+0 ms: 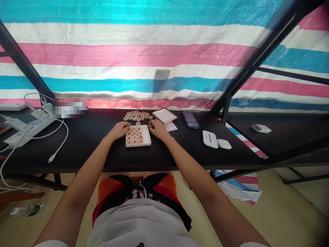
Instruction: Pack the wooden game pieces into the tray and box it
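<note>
A small white box [146, 137] lies on the black table [89, 147], partly filled with round wooden game pieces marked in red. My left hand [120, 129] rests at the box's upper left corner, fingers curled against its edge. At the box's upper right corner my right hand [157, 128] is pinched on one round piece [150, 126]. A loose pile of the same wooden pieces [136, 116] lies just behind the box.
The box lid [165, 115] and a printed paper slip [171, 127] lie to the right of the pile. Farther right are a dark phone [191, 119], a white device [210, 139] and a white case [224, 144]. A power strip with white cables [31, 123] is at left.
</note>
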Demonstrator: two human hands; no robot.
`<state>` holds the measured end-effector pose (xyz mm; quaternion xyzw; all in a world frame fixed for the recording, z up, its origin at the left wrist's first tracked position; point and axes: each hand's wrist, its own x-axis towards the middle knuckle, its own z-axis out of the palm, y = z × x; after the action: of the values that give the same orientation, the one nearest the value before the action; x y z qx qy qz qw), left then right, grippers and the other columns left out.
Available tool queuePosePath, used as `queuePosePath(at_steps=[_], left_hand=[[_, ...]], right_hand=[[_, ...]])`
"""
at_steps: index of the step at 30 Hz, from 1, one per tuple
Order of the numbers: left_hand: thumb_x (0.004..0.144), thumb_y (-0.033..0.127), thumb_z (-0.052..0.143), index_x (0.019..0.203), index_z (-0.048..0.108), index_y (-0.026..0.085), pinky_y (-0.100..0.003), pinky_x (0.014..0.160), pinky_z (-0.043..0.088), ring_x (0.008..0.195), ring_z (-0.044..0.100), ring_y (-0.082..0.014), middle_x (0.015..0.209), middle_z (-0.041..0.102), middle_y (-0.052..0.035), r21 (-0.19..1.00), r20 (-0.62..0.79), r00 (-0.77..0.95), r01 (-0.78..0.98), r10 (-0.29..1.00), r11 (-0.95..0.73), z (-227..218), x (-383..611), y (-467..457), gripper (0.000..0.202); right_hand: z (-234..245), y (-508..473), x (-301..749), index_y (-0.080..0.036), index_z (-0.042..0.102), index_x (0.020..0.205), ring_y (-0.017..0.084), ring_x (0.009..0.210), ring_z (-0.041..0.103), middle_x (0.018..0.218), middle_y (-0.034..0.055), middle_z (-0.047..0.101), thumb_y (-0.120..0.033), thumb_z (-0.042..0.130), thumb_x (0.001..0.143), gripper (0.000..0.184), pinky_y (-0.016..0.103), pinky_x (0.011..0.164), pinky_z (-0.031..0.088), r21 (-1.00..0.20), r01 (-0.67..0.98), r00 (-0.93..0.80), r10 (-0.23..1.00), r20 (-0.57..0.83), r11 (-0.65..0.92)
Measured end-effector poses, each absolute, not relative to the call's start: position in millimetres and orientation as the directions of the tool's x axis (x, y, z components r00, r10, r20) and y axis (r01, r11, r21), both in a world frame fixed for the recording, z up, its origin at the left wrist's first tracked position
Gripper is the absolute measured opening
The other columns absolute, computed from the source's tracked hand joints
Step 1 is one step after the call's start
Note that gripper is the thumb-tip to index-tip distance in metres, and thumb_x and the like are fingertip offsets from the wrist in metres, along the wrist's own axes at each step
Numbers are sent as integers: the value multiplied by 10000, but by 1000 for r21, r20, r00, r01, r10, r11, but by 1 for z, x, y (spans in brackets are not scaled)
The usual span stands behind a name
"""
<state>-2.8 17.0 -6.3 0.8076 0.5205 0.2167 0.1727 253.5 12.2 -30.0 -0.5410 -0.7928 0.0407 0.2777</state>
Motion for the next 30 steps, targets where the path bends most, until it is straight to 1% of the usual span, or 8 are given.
queuePosePath(at_steps=[3,6,8,11,16,22,27,30], left_hand=[[869,303,431,1044,695,176,-283,882,474,960,626,-211,1058,689,-61,499,178,368,766,913,-406,-6,-2,17,341],[867,298,430,1045,694,176,-279,880,470,960,625,-207,1067,687,-62,497,179,370,766,912,-408,-7,-2,17,341],[867,300,428,1042,693,177,-277,868,472,950,627,-204,1057,689,-61,496,178,371,766,911,-409,-7,-2,17,341],[864,292,428,1035,696,174,-280,867,470,947,628,-206,1045,691,-61,487,184,369,771,911,-410,-8,-2,18,338],[865,298,429,1035,694,175,-280,867,473,945,629,-205,1047,691,-60,487,183,371,770,910,-412,-8,-2,18,338],[859,291,423,1022,697,180,-282,873,474,965,624,-211,1051,690,-59,485,185,378,768,907,-419,-8,-2,18,338],[854,295,425,1026,698,180,-287,891,468,967,624,-210,1059,689,-59,489,190,374,766,908,-418,-7,-2,17,342],[853,294,419,1025,698,180,-285,889,468,961,624,-208,1056,689,-57,489,187,371,768,910,-414,-6,-1,16,346]], right_hand=[[-25,7,251,-177,605,963,221,893,579,937,83,631,-177,548,789,183,348,854,458,-461,781,-195,865,462,422],[-19,0,247,-195,585,904,200,867,569,901,59,611,-182,536,788,126,332,830,457,-517,689,-174,808,562,508],[-16,-5,244,-203,574,871,191,873,565,900,50,604,-176,531,790,96,319,812,455,-521,618,-229,769,597,589],[-14,-9,240,-206,564,817,184,881,561,902,42,604,-159,536,787,61,312,799,446,-501,549,-340,726,597,669],[-16,-10,238,-196,587,749,189,824,552,818,40,616,-127,533,802,102,326,794,428,-459,607,-398,748,531,649],[-16,-11,238,-193,641,785,201,833,533,825,47,653,-140,546,814,113,348,826,433,-405,636,-442,741,506,657],[-18,-11,238,-186,664,725,228,990,535,1040,83,634,-185,599,790,92,403,944,418,-372,654,-431,728,533,659],[-21,-9,239,-188,681,709,242,1045,525,1106,90,611,-211,608,788,110,428,980,405,-374,670,-437,748,500,642]])
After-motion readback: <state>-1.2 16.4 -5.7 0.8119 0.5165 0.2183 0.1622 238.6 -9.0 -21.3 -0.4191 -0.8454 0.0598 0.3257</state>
